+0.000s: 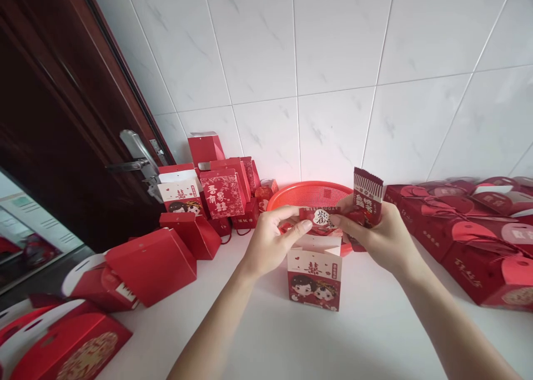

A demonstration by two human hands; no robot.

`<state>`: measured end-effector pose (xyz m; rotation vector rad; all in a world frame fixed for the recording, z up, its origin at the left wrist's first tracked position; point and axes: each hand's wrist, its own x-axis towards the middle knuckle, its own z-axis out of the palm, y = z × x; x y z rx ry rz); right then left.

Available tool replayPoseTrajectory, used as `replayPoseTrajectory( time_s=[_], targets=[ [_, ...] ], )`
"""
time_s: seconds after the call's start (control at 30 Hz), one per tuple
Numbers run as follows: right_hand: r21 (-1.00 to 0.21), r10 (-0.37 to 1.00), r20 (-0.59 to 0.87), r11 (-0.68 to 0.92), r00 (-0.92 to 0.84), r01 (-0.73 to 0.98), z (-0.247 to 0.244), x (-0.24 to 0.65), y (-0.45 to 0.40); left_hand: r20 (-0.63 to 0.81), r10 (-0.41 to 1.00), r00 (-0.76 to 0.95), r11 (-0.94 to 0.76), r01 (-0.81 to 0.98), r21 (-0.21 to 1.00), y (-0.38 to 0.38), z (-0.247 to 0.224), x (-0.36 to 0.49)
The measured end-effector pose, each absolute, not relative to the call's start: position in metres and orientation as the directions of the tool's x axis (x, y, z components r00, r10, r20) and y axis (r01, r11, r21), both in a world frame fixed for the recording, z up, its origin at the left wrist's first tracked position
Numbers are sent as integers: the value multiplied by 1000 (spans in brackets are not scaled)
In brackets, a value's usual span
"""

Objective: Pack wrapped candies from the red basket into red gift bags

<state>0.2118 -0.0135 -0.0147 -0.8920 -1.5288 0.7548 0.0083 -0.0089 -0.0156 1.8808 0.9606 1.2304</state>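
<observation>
Left hand and right hand pinch red wrapped sweet above upright red-and-white cardboard box; right also clamps maroon-and-white striped packet.

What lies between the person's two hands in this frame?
In the head view, a red wrapped sweet, touched by both the left hand and right hand, plus a dark packet against the right hand.

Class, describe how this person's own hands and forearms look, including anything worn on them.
The left hand and right hand are bare, without gloves. Both forearms are slim and uncovered, with no sleeve in view. No ring, watch or bracelet shows, though some fingers are partly hidden.
</observation>
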Motion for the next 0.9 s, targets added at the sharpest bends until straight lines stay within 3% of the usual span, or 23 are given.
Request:
replayPoseTrajectory(
  time_s=[0.17,0.33,0.43,0.9],
  targets=[
    [-769,791,611,593,6,238,-16,205,-16,482,835,265,-538,212,816,-9,-16,9],
    [-893,889,450,449,-78,-32,-15,212,-14,434,838,331,-471,38,881,-7,-13,7],
    [-899,895,434,423,-104,-112,-15,215,-13,422,834,355,-445,-19,895,-5,-13,6],
    [-830,831,548,554,-93,69,-11,214,-15,447,833,326,-493,71,867,-7,-14,7]
  ],
)
